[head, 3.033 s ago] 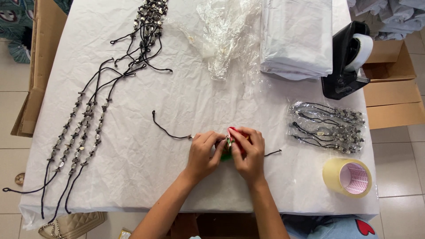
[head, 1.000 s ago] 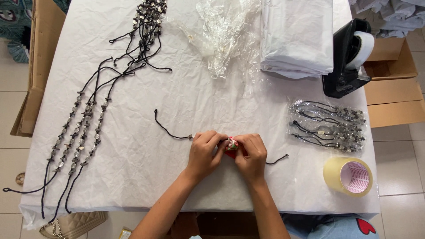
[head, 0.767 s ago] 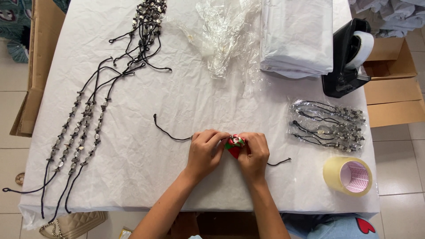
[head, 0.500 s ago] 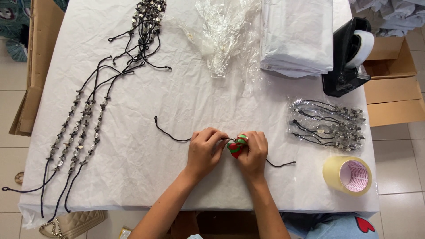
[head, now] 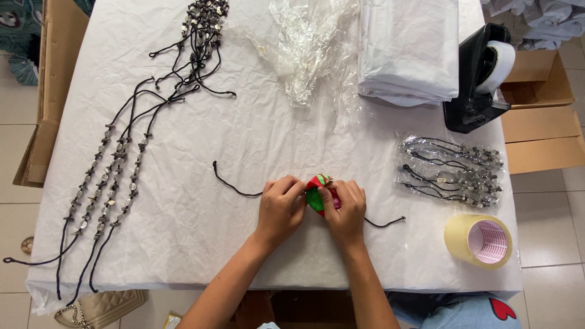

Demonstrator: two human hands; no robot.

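My left hand (head: 280, 206) and my right hand (head: 347, 209) meet near the table's front edge, both pinching a small red and green piece (head: 316, 191) between their fingertips. A black cord (head: 230, 183) runs out to the left from under my left hand, and its other end (head: 385, 223) trails out to the right of my right hand. The part of the cord between the hands is hidden by my fingers.
Several beaded black cords (head: 116, 159) lie spread along the left. Crumpled clear plastic (head: 311, 42) and folded white bags (head: 408, 49) sit at the back, a black tape dispenser (head: 481, 79) at back right. A bagged bundle of cords (head: 452, 170) and a tape roll (head: 478, 240) lie right.
The red and green piece shows more between my fingertips than before. The right end of the cord has slid a little further right. Both hands stay in the same spot.
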